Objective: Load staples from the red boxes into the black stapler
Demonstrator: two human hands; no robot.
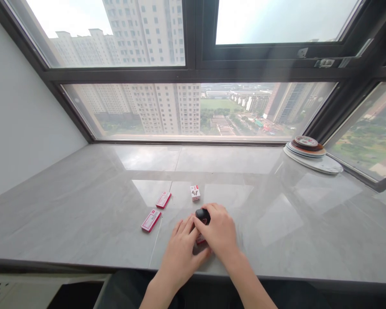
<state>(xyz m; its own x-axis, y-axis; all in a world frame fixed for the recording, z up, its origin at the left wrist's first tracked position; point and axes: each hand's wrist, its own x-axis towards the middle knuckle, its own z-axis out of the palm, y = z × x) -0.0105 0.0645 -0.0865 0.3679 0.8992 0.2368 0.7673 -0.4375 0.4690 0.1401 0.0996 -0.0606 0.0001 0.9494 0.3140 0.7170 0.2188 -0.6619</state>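
Note:
My right hand is closed around a small black object with a rounded top; its lower part is hidden, so its kind is unclear. My left hand rests low at the counter, its fingers and thumb curved around a small red box that is mostly covered by both hands. Just beyond the hands stands a small white box with red print and a dark picture. To the left lie two flat pink-and-white boxes, a nearer one and a farther one.
The grey stone counter runs up to a dark-framed window. A stack of round plates or lids sits in the far right corner. A white wall bounds the left side. Below the front edge, a pale perforated item shows at left.

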